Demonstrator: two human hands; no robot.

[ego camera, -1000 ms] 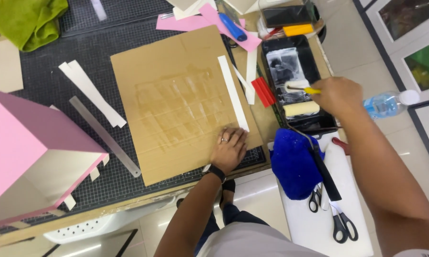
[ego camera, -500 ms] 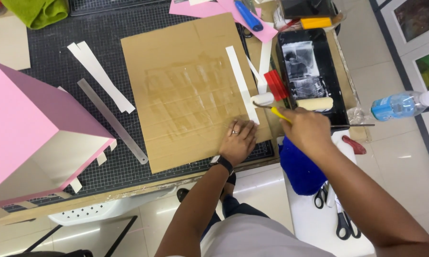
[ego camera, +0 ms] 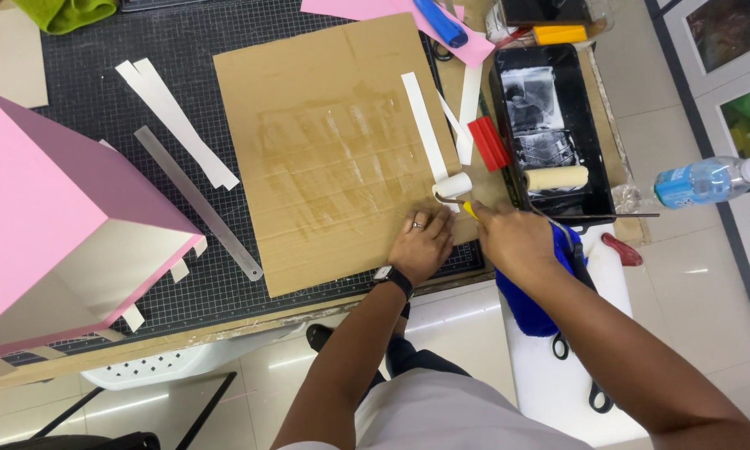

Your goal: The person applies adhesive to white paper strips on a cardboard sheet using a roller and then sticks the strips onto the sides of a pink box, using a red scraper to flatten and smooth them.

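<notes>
A brown cardboard sheet with pale glue streaks lies on the black cutting mat. My left hand presses flat on the sheet's near right corner; it wears a ring and a wristwatch. My right hand grips the yellow handle of a small white glue roller, whose head rests on the lower end of a white paper strip lying along the cardboard's right edge.
A black glue tray holding a second roller stands to the right, with a red scraper beside it. A pink box, metal ruler, white strips, water bottle, blue cloth and scissors lie around.
My right hand came from the black tray leftward and nearer, bringing the small roller down onto the white strip. My left hand stayed on the cardboard's corner.
</notes>
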